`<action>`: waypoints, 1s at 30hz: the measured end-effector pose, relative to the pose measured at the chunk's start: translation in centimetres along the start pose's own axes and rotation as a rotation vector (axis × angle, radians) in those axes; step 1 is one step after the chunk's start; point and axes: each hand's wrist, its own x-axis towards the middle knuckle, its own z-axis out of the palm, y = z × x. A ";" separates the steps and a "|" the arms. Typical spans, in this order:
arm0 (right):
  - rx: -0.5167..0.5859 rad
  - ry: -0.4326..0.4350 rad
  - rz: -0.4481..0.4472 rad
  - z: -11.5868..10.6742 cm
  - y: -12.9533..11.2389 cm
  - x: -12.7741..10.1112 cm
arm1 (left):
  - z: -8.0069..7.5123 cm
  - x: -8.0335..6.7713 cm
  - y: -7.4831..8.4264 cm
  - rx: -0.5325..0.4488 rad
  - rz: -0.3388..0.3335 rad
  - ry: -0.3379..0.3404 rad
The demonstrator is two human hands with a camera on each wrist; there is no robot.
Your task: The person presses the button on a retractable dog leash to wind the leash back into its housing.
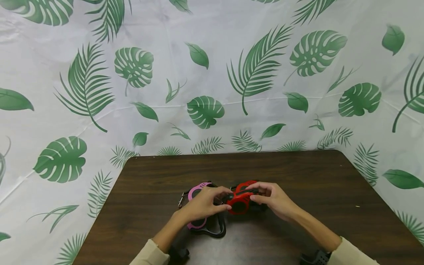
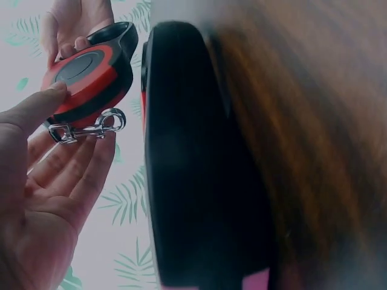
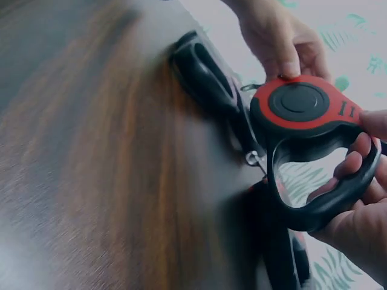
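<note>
A red and black retractable leash (image 1: pixel 240 201) is held just above the dark table between both hands. My right hand (image 1: pixel 256 194) grips its black handle (image 3: pixel 326 208), fingers curled through the loop. My left hand (image 1: pixel 222 200) pinches the round red housing (image 3: pixel 299 106): the thumb (image 2: pixel 36 106) lies on its rim, and the other fingers stay loose beneath. A metal snap clip (image 2: pixel 91 128) hangs under the housing over the left palm. Under my left wrist a pink leash (image 1: pixel 196 191) lies on the table.
A black leash handle (image 1: pixel 215 231) lies on the brown wooden table (image 1: pixel 314 176) beside the pink one; it looms large and blurred in the left wrist view. A white cloth with green leaves (image 1: pixel 212 73) hangs behind and around the table.
</note>
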 end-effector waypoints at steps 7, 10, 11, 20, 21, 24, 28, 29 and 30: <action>0.004 -0.033 0.054 -0.5 0.5 -1.1 | 1.1 0.3 0.7 -0.018 -0.015 -0.063; 0.014 -0.050 0.065 -0.7 0.8 -1.7 | 1.5 0.5 1.1 -0.023 -0.039 -0.094; 0.021 -0.056 0.066 -0.7 0.9 -1.8 | 1.6 0.6 1.2 -0.019 -0.046 -0.102; 0.072 -0.070 0.074 -1.1 1.8 -3.0 | 2.9 1.5 1.2 -0.001 -0.081 -0.144; 0.073 -0.068 0.077 -1.1 1.8 -3.1 | 3.0 1.6 1.2 -0.004 -0.085 -0.147; 0.055 -0.047 0.090 -1.2 1.9 -3.4 | 3.2 1.9 1.2 0.003 -0.102 -0.153; -0.026 -0.005 0.117 -1.1 1.8 -3.7 | 3.4 2.2 1.3 0.028 -0.118 -0.170; -0.054 0.005 0.123 -1.1 1.7 -3.8 | 3.5 2.3 1.3 0.038 -0.119 -0.176; -0.090 0.015 0.121 -1.1 1.7 -3.8 | 3.6 2.3 1.3 0.047 -0.120 -0.182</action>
